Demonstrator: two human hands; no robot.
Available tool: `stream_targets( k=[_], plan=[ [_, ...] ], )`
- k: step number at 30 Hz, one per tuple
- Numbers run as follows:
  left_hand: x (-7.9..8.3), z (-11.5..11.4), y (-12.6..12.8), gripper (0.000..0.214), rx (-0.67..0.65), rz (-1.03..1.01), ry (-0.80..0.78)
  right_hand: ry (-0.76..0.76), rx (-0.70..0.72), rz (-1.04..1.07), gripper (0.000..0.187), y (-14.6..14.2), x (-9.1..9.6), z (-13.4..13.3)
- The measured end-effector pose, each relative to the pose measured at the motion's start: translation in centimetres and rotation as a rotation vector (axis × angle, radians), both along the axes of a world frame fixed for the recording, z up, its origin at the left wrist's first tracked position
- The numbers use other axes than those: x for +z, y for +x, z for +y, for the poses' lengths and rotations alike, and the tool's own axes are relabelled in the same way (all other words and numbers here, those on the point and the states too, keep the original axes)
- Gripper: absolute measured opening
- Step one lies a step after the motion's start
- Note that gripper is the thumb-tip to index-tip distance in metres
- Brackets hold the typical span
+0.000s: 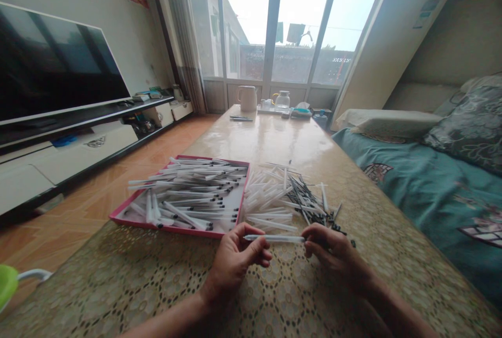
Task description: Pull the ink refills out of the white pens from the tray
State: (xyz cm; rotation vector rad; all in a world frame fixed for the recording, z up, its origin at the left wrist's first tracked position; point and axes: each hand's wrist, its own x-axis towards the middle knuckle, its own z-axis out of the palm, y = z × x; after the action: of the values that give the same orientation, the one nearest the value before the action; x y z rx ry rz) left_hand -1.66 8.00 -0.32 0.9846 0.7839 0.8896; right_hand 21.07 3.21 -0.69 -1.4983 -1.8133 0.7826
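Note:
A translucent white pen (280,239) lies level between my two hands, above the near part of the table. My left hand (239,254) pinches its pointed end between thumb and fingers. At the other end, my right hand (329,248) closes its fingers round the pen's tip, hiding what sits there. Just beyond my hands lie a pile of clear pen barrels (264,191) and, to its right, a heap of dark thin refills (306,199). On the left, a pink-rimmed tray (178,229) holds many white pens (188,186) with dark ends.
The long table (251,139) has a patterned cover. At its far end stand a beige jug (247,98), a glass pitcher (282,101) and a tissue pack (301,112). A teal-covered sofa (384,186) runs along the right. The TV (58,66) and its cabinet are left.

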Motion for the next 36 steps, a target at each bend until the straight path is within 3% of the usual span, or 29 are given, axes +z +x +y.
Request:
stream_targets(
  k=[6,10,12,17,21,27,31,36],
  plan=[
    [0.30,0.08,0.03,0.028,0.020,-0.010,-0.036,0.061,0.026,-0.070,0.036,0.05,-0.07,0.03],
    [0.39,0.01,0.08,0.027,0.041,-0.006,-0.032,0.041,-0.002,-0.026,0.021,0.07,-0.17,-0.04],
    [0.34,0.03,0.07,0.027,0.037,-0.005,-0.030,0.020,0.002,-0.023,0.022,0.04,-0.06,-0.05],
    [0.23,0.10,0.03,0.027,0.030,-0.012,-0.035,0.068,0.039,-0.068,0.038,0.07,0.08,0.03],
    [0.32,0.10,0.03,0.026,0.033,0.005,-0.043,0.038,-0.003,-0.019,0.024,-0.01,0.04,-0.05],
    [0.44,0.12,0.01,0.028,0.028,0.007,-0.053,0.056,0.030,-0.075,0.035,-0.05,-0.02,-0.05],
    [0.43,0.17,-0.01,0.028,0.023,0.012,-0.061,0.045,0.000,-0.065,0.021,-0.14,0.20,-0.06],
    [0.32,0.15,-0.01,0.028,0.017,0.009,-0.053,0.041,0.043,-0.107,0.027,-0.02,0.02,0.04]
  ],
)
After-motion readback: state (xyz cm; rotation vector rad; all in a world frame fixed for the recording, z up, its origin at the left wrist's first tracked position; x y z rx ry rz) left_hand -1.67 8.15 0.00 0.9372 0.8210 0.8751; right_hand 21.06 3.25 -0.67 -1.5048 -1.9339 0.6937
